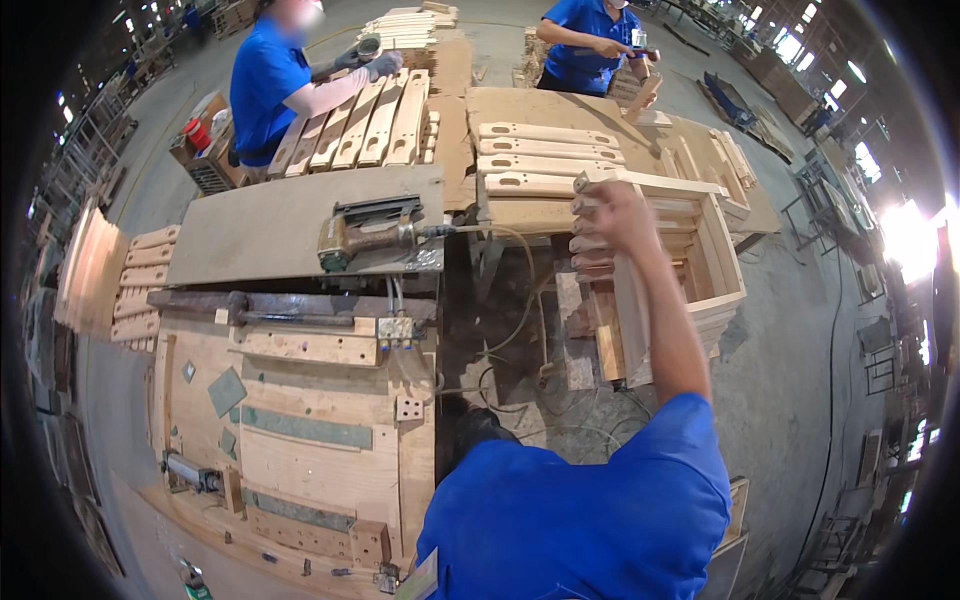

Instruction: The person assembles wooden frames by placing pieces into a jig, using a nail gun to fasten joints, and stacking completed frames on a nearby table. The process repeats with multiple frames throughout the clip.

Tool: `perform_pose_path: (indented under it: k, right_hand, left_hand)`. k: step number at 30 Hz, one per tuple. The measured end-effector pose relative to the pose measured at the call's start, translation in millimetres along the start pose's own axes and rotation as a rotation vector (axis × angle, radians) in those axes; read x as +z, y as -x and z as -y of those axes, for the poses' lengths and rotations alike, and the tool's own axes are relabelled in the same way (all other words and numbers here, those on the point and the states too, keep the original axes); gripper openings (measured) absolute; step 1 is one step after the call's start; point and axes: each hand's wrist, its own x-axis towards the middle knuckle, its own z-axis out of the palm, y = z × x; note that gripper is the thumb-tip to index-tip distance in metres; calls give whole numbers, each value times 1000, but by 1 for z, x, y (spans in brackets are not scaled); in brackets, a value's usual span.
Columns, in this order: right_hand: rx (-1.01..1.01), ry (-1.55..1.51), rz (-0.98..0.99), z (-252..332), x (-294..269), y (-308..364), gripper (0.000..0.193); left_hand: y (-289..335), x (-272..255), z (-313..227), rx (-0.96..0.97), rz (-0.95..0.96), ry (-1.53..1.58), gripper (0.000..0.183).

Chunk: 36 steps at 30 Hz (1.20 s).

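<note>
My bare right hand reaches forward to the near-left end of a stack of pale wooden frames. Its fingers look curled against the end of an upper wooden frame, though motion blurs them. The rail of that frame runs off to the right behind the hand. Lower frames sit beneath it, their ends showing in a column below my fingers. Just left of the hand, several slotted wooden boards lie side by side on a brown-topped table. My left hand is out of the picture.
A pneumatic nail gun with a hose lies on the grey board at left. Nearer is a wooden jig bench. Hoses cross the gap ahead. Two co-workers in blue, one left and one right, handle wooden parts.
</note>
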Motion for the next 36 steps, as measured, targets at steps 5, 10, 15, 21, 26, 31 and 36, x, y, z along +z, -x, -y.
perform_pose_path:
  k: [5, 10, 15, 21, 26, 31, 36]
  right_hand:
    - [271, 764, 401, -122, -45, -73, 33]
    - [115, 772, 615, -143, -22, -95, 29]
    - [5, 935, 505, -128, -89, -95, 35]
    - [-254, 887, 22, -20, -188, -98, 34]
    - [-614, 536, -234, 120, -207, -103, 42]
    - [-615, 51, -131, 248, -131, -104, 59]
    - [-657, -318, 99, 339, -26, -81, 58]
  left_hand:
    - [-58, -43, -106, 94, -62, 531, 51]
    - [-81, -84, -156, 214, -89, 728, 47]
    - [-114, -89, -185, 170, -59, 824, 45]
    - [-114, -106, -204, 557, -364, 1015, 40]
    - [-68, -173, -242, 520, -699, 1282, 36]
    - [19, -239, -254, 750, -688, 1763, 23]
    - [61, -256, -290, 909, -754, 1435, 55]
